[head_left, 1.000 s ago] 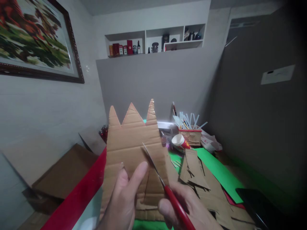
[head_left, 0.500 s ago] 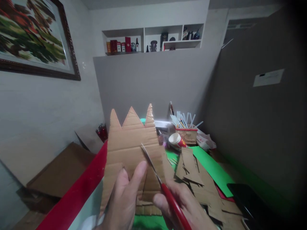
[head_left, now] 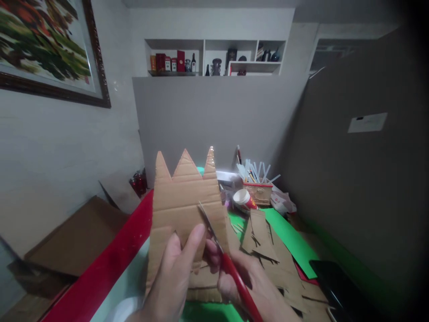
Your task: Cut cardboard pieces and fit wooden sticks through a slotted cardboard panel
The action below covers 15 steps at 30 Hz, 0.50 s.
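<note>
My left hand (head_left: 170, 281) grips a brown corrugated cardboard piece (head_left: 184, 197) with three pointed peaks along its top edge, thumb pressed on its front. My right hand (head_left: 258, 286) holds red-handled scissors (head_left: 231, 273), whose blades sit in the cardboard near its middle. The blade tip shows just above my left thumb. A triangular notch is cut out of the lower edge of the cardboard.
Cardboard offcuts (head_left: 264, 241) lie on a green mat (head_left: 295, 237). Behind them stand a paper cup (head_left: 244, 199) and a small box of sticks and pens (head_left: 258, 190). A red strip (head_left: 110, 264) runs along the left; a dark object (head_left: 338, 286) lies at the right.
The scissor blades have closed further into the cardboard and the triangular flap below them has dropped away. My head has tilted slightly, shifting the view.
</note>
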Available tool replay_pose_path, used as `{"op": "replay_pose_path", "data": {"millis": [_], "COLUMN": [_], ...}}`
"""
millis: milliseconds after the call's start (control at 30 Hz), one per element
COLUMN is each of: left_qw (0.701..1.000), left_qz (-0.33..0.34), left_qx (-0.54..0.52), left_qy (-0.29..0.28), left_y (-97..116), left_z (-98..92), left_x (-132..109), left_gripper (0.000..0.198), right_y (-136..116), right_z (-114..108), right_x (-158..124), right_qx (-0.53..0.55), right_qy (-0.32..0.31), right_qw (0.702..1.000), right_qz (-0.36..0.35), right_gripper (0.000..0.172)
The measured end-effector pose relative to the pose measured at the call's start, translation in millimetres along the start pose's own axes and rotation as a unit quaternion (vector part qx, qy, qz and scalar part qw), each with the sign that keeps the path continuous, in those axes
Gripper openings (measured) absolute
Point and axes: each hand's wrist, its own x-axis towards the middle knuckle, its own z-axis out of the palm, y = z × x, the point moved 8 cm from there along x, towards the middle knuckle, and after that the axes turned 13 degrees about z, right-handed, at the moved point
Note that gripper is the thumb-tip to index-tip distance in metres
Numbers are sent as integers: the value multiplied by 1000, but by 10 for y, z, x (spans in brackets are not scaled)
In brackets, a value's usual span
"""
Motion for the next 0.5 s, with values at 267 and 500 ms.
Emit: {"op": "replay_pose_path", "data": {"millis": [267, 500], "left_qw": [999, 995], "left_qz": [-25, 42], "left_qx": [-35, -59], "left_qy": [29, 63], "left_y": [-347, -51], "left_z": [-33, -151], "left_x": [70, 245], "left_gripper": [33, 31], "right_y": [352, 670], "right_z": [38, 278], "right_x": [112, 104], "right_qx": [14, -5], "right_qy": [-19, -19], "right_qw": [999, 998], "right_qz": [38, 61], "right_gripper": [75, 63]}}
